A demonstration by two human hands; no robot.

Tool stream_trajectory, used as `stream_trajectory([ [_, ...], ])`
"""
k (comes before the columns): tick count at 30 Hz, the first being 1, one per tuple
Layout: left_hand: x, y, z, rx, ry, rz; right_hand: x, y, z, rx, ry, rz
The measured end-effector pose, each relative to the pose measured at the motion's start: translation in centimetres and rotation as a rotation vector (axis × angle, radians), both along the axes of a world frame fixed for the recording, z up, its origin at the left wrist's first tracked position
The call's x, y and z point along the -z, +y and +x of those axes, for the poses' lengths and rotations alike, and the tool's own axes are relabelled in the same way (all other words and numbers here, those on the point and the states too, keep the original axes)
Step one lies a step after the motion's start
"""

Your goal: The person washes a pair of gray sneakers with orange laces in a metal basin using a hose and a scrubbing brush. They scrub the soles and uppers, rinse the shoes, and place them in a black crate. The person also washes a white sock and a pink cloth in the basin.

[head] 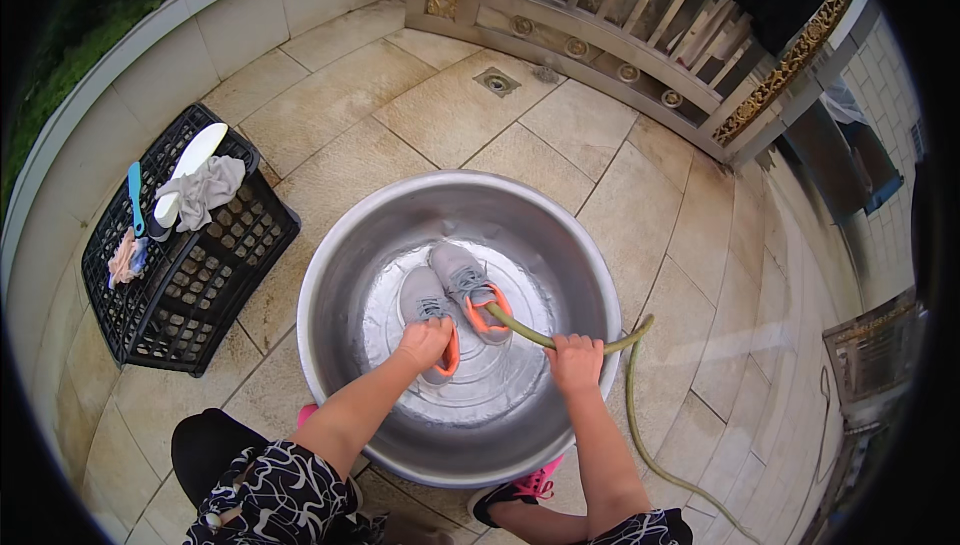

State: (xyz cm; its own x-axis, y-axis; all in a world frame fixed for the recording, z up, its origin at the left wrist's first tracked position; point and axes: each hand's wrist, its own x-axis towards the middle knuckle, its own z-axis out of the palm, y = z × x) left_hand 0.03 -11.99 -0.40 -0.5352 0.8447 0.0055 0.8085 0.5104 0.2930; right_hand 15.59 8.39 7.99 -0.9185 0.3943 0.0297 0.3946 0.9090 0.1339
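Two grey lace-up shoes with orange lining lie side by side on the bottom of a large round metal basin (459,183). My left hand (426,342) grips the left shoe (421,295) near its tongue and collar, covering part of the opening. In my right hand (576,361) is a green hose (525,332), held close to the basin's right wall. Its end reaches into the orange opening of the right shoe (459,263). From my hand the hose passes over the rim and down to the floor. Whether water runs from it cannot be made out.
At left stands an upturned black plastic basket (217,275). On it lie a blue-handled brush (136,196), a white brush (199,151), a grey cloth (214,188) and white-pink fabric (124,256). A floor drain (497,82) and a metal gate (592,42) are beyond the basin.
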Motion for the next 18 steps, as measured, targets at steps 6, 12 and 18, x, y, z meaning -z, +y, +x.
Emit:
stream_trajectory([
  [6, 0.2, 4.9, -0.9, -0.108, -0.026, 0.229, -1.0, 1.5, -1.3, 0.158, 0.134, 0.053],
  [12, 1.4, 6.7, -1.9, -0.215, -0.334, 0.122, -2.4, 3.2, -2.1, 0.189, 0.085, 0.073],
  [18, -1.1, 5.9, -4.3, -0.261, -0.707, 0.082, -10.2, 4.3, 0.7, -0.019, -0.065, -0.233],
])
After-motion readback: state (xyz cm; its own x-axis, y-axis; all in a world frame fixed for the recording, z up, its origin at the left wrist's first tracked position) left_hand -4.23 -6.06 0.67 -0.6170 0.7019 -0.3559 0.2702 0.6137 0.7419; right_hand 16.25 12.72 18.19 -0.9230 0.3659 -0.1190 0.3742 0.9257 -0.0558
